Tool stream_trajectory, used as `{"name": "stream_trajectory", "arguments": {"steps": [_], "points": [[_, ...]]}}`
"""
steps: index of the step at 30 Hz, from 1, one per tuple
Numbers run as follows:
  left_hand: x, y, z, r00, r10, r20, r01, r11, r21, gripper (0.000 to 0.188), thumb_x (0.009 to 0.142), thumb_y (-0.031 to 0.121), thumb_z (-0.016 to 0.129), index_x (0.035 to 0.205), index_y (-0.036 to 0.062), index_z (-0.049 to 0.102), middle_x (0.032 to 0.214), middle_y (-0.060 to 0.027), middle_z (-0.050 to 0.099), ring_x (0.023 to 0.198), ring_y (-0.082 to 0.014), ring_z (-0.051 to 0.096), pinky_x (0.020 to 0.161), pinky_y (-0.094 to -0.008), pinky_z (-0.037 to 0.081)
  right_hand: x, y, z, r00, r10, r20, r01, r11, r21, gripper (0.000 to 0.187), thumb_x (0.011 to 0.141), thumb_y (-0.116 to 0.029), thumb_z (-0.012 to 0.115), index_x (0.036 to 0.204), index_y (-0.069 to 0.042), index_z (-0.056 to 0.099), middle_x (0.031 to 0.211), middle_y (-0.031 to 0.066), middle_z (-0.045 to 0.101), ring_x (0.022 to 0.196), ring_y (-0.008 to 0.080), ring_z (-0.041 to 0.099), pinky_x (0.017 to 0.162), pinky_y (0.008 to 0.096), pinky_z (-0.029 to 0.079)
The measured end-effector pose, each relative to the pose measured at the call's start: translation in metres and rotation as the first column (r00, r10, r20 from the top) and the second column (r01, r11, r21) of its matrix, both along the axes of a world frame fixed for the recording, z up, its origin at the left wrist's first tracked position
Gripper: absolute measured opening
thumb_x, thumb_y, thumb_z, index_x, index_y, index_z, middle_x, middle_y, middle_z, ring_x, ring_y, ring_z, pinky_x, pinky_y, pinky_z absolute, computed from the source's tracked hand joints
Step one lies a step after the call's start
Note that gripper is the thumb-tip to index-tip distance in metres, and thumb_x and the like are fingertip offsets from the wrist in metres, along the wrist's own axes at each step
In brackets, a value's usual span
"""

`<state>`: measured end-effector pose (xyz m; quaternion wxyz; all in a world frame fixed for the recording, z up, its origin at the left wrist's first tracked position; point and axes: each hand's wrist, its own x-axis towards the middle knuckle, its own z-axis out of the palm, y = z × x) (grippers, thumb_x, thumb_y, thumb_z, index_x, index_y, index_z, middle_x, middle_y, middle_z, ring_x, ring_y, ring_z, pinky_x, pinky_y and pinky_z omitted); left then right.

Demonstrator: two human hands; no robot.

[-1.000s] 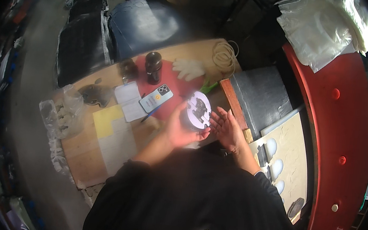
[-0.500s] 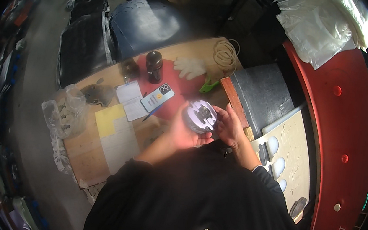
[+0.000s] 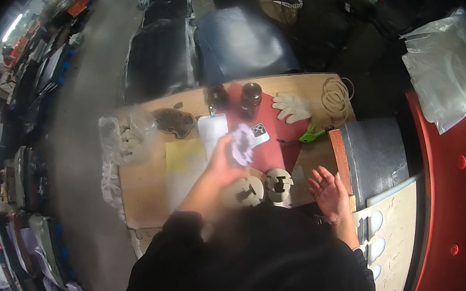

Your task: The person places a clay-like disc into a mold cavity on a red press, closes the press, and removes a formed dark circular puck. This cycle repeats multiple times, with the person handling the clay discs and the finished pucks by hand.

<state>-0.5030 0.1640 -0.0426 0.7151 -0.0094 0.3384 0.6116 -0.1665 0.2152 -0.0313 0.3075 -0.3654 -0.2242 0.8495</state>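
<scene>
My left hand (image 3: 223, 166) grips a pale lilac, rounded piece (image 3: 241, 145) with dark cut-outs, smeared by motion, and holds it up over the red sheet (image 3: 270, 151). It partly covers a phone (image 3: 259, 134) lying behind it. Off to the right, my right hand (image 3: 330, 196) is empty, its palm turned up and fingers apart, beside the reddish-brown wooden edge (image 3: 341, 159). Two cream round pieces with dark slots, one (image 3: 279, 186) farther right and one (image 3: 249, 190) nearer my left forearm, sit on the table close to my body.
A dark bottle (image 3: 250, 101), white glove (image 3: 292, 107), green-handled tool (image 3: 311, 134) and coiled cord (image 3: 336, 98) lie along the table's far side. Leftward are a notepad (image 3: 212, 128), yellow paper (image 3: 182, 157) and plastic bag (image 3: 135, 133). A red curved panel (image 3: 460, 191) stands right.
My right hand has let go of the lilac piece and moved right, opening. The left hand keeps it. The view has shifted, and two cream round pieces now show on the table.
</scene>
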Motion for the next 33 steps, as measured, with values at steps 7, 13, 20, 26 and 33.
{"name": "stream_trajectory", "arguments": {"steps": [7,13,20,26,33], "points": [[-0.116,0.032,-0.057,0.739,0.087,-0.668,-0.303,0.929,-0.214,0.049,0.081,0.054,0.061,0.111,0.0146,0.061,0.095,-0.0019,0.064,0.086,-0.0154,0.06,0.067,-0.0328,0.047,0.004,-0.006,-0.017,0.999,-0.004,0.05,0.008,0.997,-0.073,0.053,0.096,-0.051,0.05,0.133,-0.013,0.05,0.127,0.0031,0.057,0.114,0.0218,0.053,0.095,0.0346,0.041],[-0.158,0.09,-0.095,0.283,-0.183,-0.942,-0.361,0.889,-0.281,0.08,0.077,0.051,0.064,0.142,0.0099,0.043,0.129,-0.0166,0.057,0.112,-0.0304,0.058,0.093,-0.0359,0.045,0.004,-0.008,-0.016,0.992,-0.05,0.12,0.062,0.994,-0.095,0.047,0.095,-0.046,0.054,0.128,-0.013,0.052,0.124,0.0019,0.057,0.114,0.022,0.051,0.099,0.036,0.038],[-0.152,0.155,-0.1,-0.102,-0.523,-0.846,-0.384,0.805,-0.451,0.096,0.075,0.062,0.063,0.15,0.0132,0.029,0.129,-0.0327,0.053,0.12,-0.047,0.051,0.102,-0.0481,0.04,0.006,-0.016,-0.018,0.974,-0.097,0.205,0.135,0.973,-0.184,0.044,0.094,-0.044,0.057,0.126,-0.014,0.054,0.12,0.0007,0.058,0.108,0.0202,0.054,0.096,0.0354,0.039],[-0.144,0.2,-0.112,-0.344,-0.615,-0.709,-0.437,0.774,-0.459,0.1,0.073,0.061,0.07,0.149,0.0112,0.027,0.125,-0.0309,0.051,0.114,-0.0432,0.053,0.096,-0.0478,0.044,0.005,-0.023,-0.021,0.952,-0.138,0.274,0.195,0.962,-0.19,0.039,0.095,-0.04,0.056,0.124,-0.013,0.055,0.119,0.0028,0.06,0.106,0.0209,0.057,0.092,0.0349,0.043],[-0.14,0.22,-0.142,-0.439,-0.645,-0.626,-0.486,0.756,-0.438,0.101,0.069,0.062,0.076,0.143,0.0096,0.032,0.119,-0.0281,0.052,0.109,-0.0403,0.055,0.09,-0.0469,0.046,0.011,-0.036,-0.022,0.934,-0.186,0.305,0.258,0.941,-0.219,0.039,0.095,-0.038,0.056,0.125,-0.013,0.055,0.12,0.0026,0.06,0.108,0.0215,0.056,0.093,0.0348,0.042]]}}
